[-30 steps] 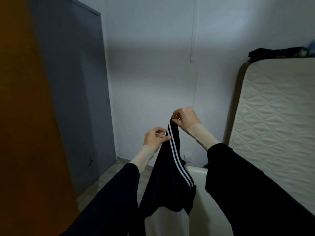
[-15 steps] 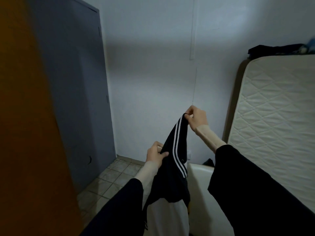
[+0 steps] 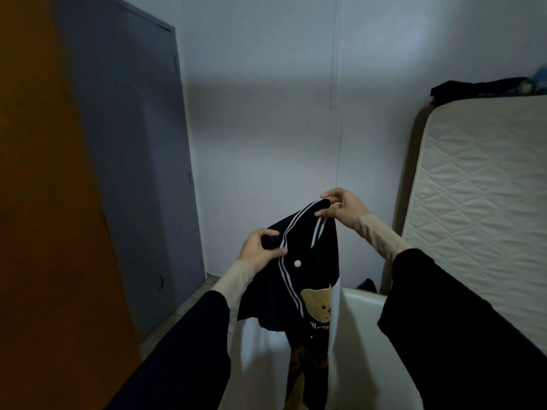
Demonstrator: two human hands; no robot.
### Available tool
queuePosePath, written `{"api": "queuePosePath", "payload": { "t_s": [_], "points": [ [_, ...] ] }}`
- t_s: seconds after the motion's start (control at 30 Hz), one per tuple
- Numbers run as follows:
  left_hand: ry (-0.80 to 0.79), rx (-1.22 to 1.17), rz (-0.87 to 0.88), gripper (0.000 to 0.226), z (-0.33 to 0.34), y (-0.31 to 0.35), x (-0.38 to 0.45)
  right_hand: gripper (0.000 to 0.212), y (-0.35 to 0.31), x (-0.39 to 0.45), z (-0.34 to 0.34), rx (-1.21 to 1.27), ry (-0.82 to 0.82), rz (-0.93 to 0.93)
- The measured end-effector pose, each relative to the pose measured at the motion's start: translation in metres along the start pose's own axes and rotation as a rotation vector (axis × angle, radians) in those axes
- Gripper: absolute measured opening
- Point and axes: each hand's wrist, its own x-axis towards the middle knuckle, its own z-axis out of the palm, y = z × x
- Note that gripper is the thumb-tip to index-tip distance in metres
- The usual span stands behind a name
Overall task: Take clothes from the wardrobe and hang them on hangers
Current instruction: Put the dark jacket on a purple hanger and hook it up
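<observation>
- Black sleeves over beige cuffs reach forward from the bottom of the view, both arms raised in front of the person.
- Between the hands hangs a dark jacket (image 3: 307,261) with white stripes along its collar, a white snap button and a teddy-bear patch on the front; its white sleeves hang down toward the bottom edge.
- The left hand (image 3: 260,250) grips the collar on its left side, fingers curled around the cloth.
- The right hand (image 3: 340,207) pinches the collar's top end between thumb and fingertips, held higher than the left.
- Below and right of the jacket stands a pale, rounded tub (image 3: 364,306); what it is exactly, I cannot tell.
- An orange panel (image 3: 44,232) fills the left edge, blurred and close.
- Farther off, a grey wardrobe (image 3: 133,173) stands shut against the wall.
- A quilted mattress (image 3: 479,202) leans upright on the right, with dark clothes (image 3: 473,88) lying on top.
</observation>
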Motion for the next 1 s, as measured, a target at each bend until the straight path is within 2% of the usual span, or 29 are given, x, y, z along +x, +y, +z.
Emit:
{"api": "queuePosePath", "payload": {
  "t_s": [0.03,0.1,0.27,0.4,0.53,0.63,0.7,0.83,0.93,1.0],
  "points": [
    [-0.005,0.094,0.034,0.048,0.000,-0.004,-0.001,0.035,0.000,-0.002,0.001,-0.048,0.009,-0.040],
    [0.027,0.234,0.098,0.058,0.001,-0.010,-0.004,0.023,0.000,-0.004,0.004,-0.100,0.033,-0.095],
    [0.107,0.303,0.187,0.036,0.001,-0.021,-0.007,0.017,0.000,-0.008,0.010,-0.215,0.031,-0.200],
    [0.130,0.265,0.183,0.018,-0.002,-0.026,-0.010,0.004,0.003,-0.007,0.009,-0.320,-0.016,-0.292],
    [0.151,0.188,0.158,0.010,-0.010,-0.023,-0.014,0.007,0.003,-0.013,0.007,-0.330,-0.051,-0.290],
    [0.170,0.084,0.144,0.023,-0.017,-0.019,-0.012,0.022,0.001,-0.016,0.003,-0.270,-0.107,-0.210],
    [0.215,-0.035,0.116,0.030,-0.024,-0.013,-0.010,0.025,-0.001,-0.017,0.000,-0.267,-0.151,-0.156],
    [0.191,-0.071,0.095,0.027,-0.038,0.004,-0.001,0.023,0.002,-0.019,-0.001,-0.230,-0.234,-0.062],
    [0.193,-0.078,0.091,0.026,-0.040,0.024,0.004,0.016,0.001,-0.020,-0.006,-0.092,-0.236,-0.094],
    [0.239,-0.170,0.057,0.024,-0.042,0.037,0.007,0.026,0.000,-0.021,-0.015,-0.004,-0.278,-0.123]
  ]
}}
